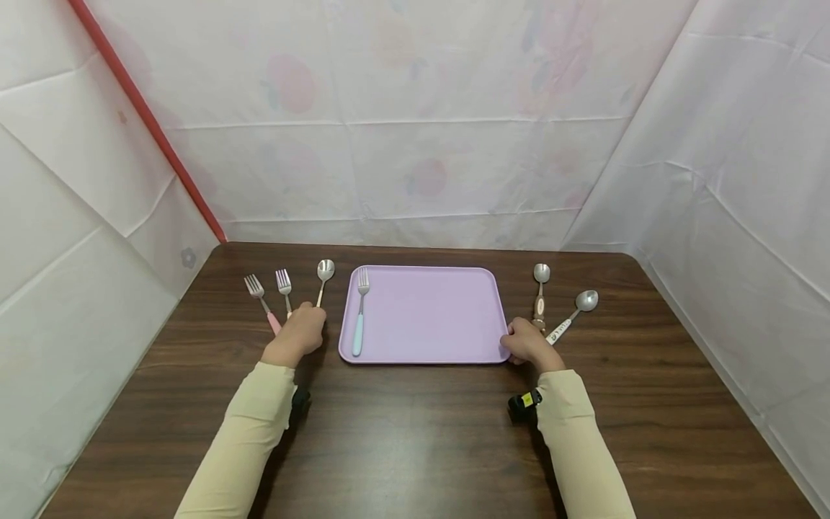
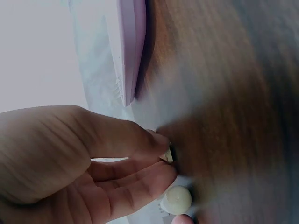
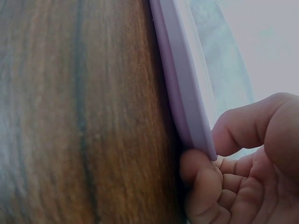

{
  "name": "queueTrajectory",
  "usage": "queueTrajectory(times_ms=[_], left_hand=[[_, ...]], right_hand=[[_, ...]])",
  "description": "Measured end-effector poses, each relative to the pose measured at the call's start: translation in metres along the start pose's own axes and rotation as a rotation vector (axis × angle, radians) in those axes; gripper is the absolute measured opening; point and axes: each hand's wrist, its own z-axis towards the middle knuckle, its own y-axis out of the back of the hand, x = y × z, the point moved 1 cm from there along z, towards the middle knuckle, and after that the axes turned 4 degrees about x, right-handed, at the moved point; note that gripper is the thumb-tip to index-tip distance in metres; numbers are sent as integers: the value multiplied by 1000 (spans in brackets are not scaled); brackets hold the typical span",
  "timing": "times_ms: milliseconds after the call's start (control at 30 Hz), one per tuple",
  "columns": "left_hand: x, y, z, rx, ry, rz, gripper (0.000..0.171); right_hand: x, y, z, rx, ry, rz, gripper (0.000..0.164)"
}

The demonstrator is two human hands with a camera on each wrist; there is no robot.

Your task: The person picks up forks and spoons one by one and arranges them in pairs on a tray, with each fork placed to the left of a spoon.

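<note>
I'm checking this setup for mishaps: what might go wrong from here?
The right hand grips the tray near one corner; lifting there might tip it and slide the blue-handled fork lying on it. The left hand pinches a spoon close to a neighbouring fork, which it may nudge.
</note>
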Motion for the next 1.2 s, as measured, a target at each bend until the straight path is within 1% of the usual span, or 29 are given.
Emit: queueTrajectory(times_ms=[200,467,533,700,800,1033,1200], left_hand=[[-1,-1,-1,2,40,-38,7],[-3,-1,-2,47,104,-107,18],[-3,-1,-2,54,113,-120,18],[-4,3,0,48,97,-103,10],[-3,5,1,54,88,-82,10],[-3,5,1,108,94,-102,9],[-3,6,1,101,67,-115,9]], right_hand=[[0,0,0,4,1,-1,4],[-1,-1,1,6,2,-4,4],[-1,-1,1,7,6,-1,3],[0,0,-1,1,10,15,3],[1,1,-2,-2,9,11,3],[0,1,-1,3,5,12,3],[0,0,-1,3,3,21,4]])
